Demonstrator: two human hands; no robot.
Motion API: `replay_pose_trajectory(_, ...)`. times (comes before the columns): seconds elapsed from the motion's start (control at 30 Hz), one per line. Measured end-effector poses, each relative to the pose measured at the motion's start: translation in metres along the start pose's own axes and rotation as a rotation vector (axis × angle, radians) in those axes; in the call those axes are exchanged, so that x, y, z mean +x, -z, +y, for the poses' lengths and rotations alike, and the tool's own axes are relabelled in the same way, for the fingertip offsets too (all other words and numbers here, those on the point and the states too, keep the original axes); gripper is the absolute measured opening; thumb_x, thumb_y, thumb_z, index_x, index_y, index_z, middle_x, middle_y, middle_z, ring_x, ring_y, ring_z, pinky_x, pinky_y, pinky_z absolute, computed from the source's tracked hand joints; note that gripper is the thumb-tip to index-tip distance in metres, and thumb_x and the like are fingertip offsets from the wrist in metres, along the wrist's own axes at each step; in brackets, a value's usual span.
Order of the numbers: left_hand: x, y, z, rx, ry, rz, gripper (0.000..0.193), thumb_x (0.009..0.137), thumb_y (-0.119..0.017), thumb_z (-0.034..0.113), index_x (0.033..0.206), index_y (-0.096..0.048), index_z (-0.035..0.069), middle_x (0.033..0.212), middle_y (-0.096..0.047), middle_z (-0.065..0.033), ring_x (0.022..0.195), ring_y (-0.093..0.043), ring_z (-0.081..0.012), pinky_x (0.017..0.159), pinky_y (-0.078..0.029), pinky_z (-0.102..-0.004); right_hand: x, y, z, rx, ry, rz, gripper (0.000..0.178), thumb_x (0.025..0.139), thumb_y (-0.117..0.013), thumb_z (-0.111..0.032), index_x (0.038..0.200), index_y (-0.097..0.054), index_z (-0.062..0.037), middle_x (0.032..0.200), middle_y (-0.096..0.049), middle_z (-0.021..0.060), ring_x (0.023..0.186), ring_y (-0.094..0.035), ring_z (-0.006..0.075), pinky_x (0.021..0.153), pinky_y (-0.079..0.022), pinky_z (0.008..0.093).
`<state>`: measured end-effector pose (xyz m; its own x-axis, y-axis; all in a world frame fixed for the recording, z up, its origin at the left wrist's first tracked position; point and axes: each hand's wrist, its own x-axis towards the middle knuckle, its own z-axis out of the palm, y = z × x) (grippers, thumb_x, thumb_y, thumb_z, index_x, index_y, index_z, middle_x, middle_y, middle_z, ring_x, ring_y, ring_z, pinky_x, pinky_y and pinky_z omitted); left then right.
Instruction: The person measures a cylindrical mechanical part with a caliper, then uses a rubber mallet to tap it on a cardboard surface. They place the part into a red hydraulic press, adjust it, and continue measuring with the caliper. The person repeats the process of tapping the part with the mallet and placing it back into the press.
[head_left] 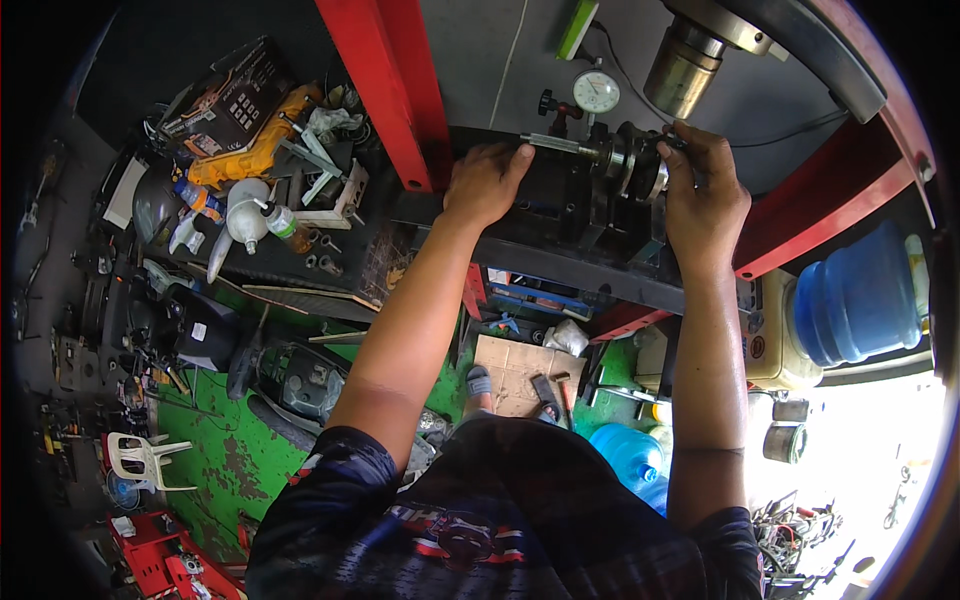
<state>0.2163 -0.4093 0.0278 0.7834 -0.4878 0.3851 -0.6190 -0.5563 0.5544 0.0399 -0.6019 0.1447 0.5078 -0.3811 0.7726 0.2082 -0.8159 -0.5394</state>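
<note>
A metal crankshaft point(618, 160) with round webs lies across dark upright supports point(597, 212) on the black bed point(560, 246) of a red-framed press. Its slim shaft end points left. My left hand point(482, 185) lies over the bed by that shaft end, fingers mostly flat and thumb stretched out against or just beside the tip. At the crankshaft's right end, my right hand point(708, 195) is closed with thumb and fingers pinched on it; the gripped part is largely covered. Behind the crankshaft stands a round white dial gauge point(596, 91) on a holder with a black knob point(546, 102).
The press ram point(685, 72) hangs above my right hand. Red posts point(395, 90) flank the bed. At left, a cluttered bench holds a box point(232, 98), a yellow case point(245, 150) and bottles point(287, 230). A blue water jug point(858, 293) lies at right; cardboard point(510, 372) covers the floor below.
</note>
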Motion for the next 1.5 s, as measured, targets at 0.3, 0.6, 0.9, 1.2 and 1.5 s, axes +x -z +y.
replay_pose_trajectory(0.3, 0.000, -0.001, -0.002, 0.001, -0.006, 0.004, 0.078, 0.107, -0.026, 0.065, 0.119, -0.075, 0.006, 0.135, -0.066, -0.0126, 0.132, -0.053, -0.0364, 0.111, -0.039, -0.0530, -0.001, -0.001, 0.002, -0.011, 0.051, 0.014, 0.022, 0.091, -0.073, 0.000, 0.112, -0.070, -0.0055, 0.107, -0.077, 0.0132, 0.096, -0.076, 0.0251, 0.085, -0.059, 0.0342)
replay_pose_trajectory(0.6, 0.001, -0.002, -0.003, -0.001, -0.002, 0.004, 0.078, 0.107, -0.026, 0.066, 0.120, -0.075, 0.007, 0.138, -0.065, -0.0141, 0.134, -0.052, -0.0365, 0.112, -0.038, -0.0536, -0.003, -0.007, 0.019, -0.127, 0.136, -0.038, 0.022, 0.087, -0.077, -0.004, 0.109, -0.074, -0.0063, 0.110, -0.076, 0.0103, 0.106, -0.070, 0.0297, 0.092, -0.056, 0.0391)
replay_pose_trajectory(0.9, 0.000, -0.001, -0.002, 0.003, 0.006, -0.008, 0.079, 0.107, -0.025, 0.066, 0.120, -0.075, 0.007, 0.139, -0.064, -0.0169, 0.135, -0.052, -0.0376, 0.113, -0.038, -0.0534, -0.005, -0.003, 0.015, -0.177, 0.077, -0.103, 0.029, 0.090, -0.075, -0.008, 0.119, -0.071, -0.0094, 0.111, -0.075, 0.0115, 0.108, -0.068, 0.0301, 0.093, -0.054, 0.0406)
replay_pose_trajectory(1.2, 0.001, 0.000, 0.000, -0.001, 0.024, -0.026, 0.079, 0.107, -0.025, 0.066, 0.122, -0.075, 0.007, 0.140, -0.064, -0.0167, 0.137, -0.051, -0.0369, 0.114, -0.037, -0.0535, -0.004, -0.001, 0.007, 0.022, -0.034, -0.070, 0.031, 0.096, -0.071, -0.006, 0.126, -0.066, -0.0106, 0.101, -0.076, 0.0128, 0.086, -0.074, 0.0188, 0.076, -0.058, 0.0324)
replay_pose_trajectory(1.5, 0.004, 0.002, -0.001, -0.010, 0.037, -0.051, 0.079, 0.106, -0.024, 0.067, 0.123, -0.074, 0.008, 0.142, -0.062, -0.0145, 0.138, -0.049, -0.0355, 0.114, -0.036, -0.0536, -0.001, -0.002, 0.008, 0.056, 0.003, -0.038, 0.030, 0.096, -0.071, -0.003, 0.124, -0.066, -0.0100, 0.097, -0.076, 0.0118, 0.080, -0.074, 0.0155, 0.072, -0.057, 0.0296)
